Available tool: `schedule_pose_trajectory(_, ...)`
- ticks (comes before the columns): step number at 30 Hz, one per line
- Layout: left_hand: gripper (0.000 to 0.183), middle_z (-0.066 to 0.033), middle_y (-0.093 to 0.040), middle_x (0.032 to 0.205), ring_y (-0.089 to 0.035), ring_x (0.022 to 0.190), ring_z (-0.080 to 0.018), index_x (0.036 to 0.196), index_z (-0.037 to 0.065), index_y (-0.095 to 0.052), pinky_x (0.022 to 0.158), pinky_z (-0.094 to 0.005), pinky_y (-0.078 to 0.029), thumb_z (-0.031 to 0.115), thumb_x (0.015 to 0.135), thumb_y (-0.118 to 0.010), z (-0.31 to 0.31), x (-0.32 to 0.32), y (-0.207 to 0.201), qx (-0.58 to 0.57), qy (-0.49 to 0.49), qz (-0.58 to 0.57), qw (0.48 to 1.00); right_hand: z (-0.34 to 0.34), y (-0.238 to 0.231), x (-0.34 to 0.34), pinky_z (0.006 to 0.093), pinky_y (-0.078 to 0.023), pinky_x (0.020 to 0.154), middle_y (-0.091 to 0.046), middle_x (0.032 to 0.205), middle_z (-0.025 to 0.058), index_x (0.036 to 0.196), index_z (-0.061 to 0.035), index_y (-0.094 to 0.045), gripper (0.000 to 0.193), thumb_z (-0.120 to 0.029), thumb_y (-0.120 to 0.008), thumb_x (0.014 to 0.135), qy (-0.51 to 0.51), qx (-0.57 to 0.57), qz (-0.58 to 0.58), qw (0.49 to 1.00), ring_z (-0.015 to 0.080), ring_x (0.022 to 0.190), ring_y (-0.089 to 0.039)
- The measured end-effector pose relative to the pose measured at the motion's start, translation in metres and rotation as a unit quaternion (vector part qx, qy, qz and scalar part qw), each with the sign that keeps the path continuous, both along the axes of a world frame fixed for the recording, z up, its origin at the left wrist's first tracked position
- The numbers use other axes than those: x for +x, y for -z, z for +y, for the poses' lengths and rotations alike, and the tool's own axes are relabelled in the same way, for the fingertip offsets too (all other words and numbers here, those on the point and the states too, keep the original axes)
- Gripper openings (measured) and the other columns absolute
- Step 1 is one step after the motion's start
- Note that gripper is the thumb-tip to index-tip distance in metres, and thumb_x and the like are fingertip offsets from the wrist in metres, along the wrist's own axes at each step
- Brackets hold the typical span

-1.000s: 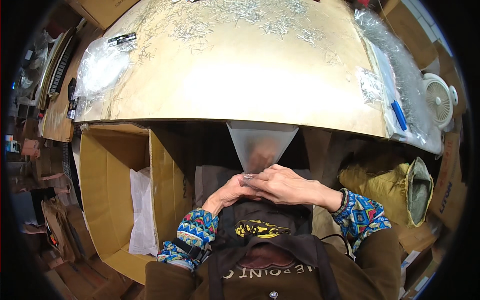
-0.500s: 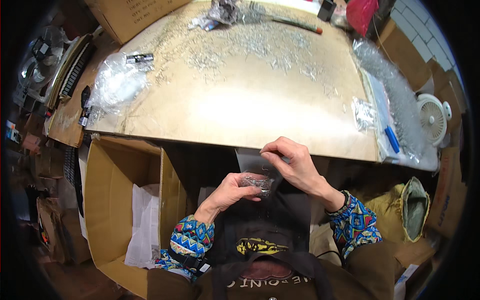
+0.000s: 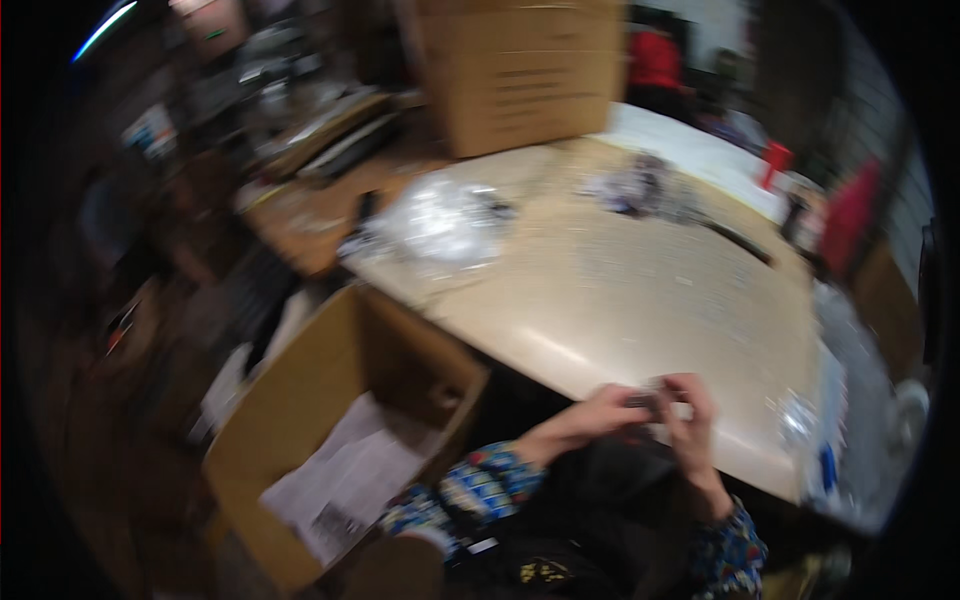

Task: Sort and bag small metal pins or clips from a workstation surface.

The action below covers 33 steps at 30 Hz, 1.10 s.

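Seemingly midway, not yet letting go: gripping a small blurred bundle (image 3: 648, 402) in the left hand (image 3: 598, 412) at the near edge of the table (image 3: 600, 330), with the right hand (image 3: 692, 425) curled close, can't tell if holding.

left hand (image 3: 606, 412): angled inward | right hand (image 3: 690, 420): fingers (image 3: 686, 382) curled | both: close together, blurred

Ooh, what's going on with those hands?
A person's left hand holds a small dark thing, too blurred to name, by the table. The right hand is close to it, perhaps touching. An open cardboard box with white paper inside sits to the left; clear plastic lies on the table.
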<state>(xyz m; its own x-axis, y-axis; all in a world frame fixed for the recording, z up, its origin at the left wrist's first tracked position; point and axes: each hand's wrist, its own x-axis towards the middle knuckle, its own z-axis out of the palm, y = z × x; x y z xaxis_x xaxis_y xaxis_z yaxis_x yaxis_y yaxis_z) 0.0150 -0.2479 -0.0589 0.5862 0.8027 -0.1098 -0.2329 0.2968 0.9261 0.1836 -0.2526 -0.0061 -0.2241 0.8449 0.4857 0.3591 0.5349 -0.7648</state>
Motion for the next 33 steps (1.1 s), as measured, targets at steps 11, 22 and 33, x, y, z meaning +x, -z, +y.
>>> schedule_pose_trajectory(11,0.068,-0.0039,-0.065,0.092,-0.064,0.084,-0.0102,0.105,0.002,-0.063,0.071,-0.024,-0.055,0.065,0.087,-0.045,-0.002,0.001,-0.007,-0.055,-0.064,-0.126,0.988,0.021,-0.022,0.007,0.0319,-0.042,0.058,-0.057,0.08,0.0114,0.096,0.0015,-0.062,0.035,-0.031,-0.068,0.084,-0.089,0.004,-0.191,0.978,0.0209,0.067,-0.054)
schedule_pose_trajectory(22,0.095,-0.0218,-0.052,0.128,-0.06,0.109,-0.0266,0.135,-0.008,-0.038,0.076,-0.0385,-0.057,0.071,0.082,-0.048,-0.026,-0.002,0.007,-0.096,-0.044,-0.053,0.993,0.047,0.062,0.1,0.0342,-0.036,0.047,-0.045,0.057,0.0151,0.074,-0.0005,-0.051,0.022,-0.009,-0.054,0.094,0.134,0.147,-0.297,0.934,0.0184,0.048,-0.046)
schedule_pose_trajectory(33,0.035,-0.0086,-0.063,0.111,-0.062,0.1,-0.0173,0.122,-0.001,-0.054,0.085,-0.0314,-0.056,0.003,0.088,-0.062,-0.033,-0.003,-0.026,-0.161,-0.134,-0.109,0.972,0.03,-0.016,0.033,0.0328,-0.046,0.083,-0.063,0.106,0.0114,0.107,-0.0033,-0.065,0.021,-0.012,-0.061,0.089,-0.183,0.068,-0.137,0.971,0.0195,0.095,-0.058)
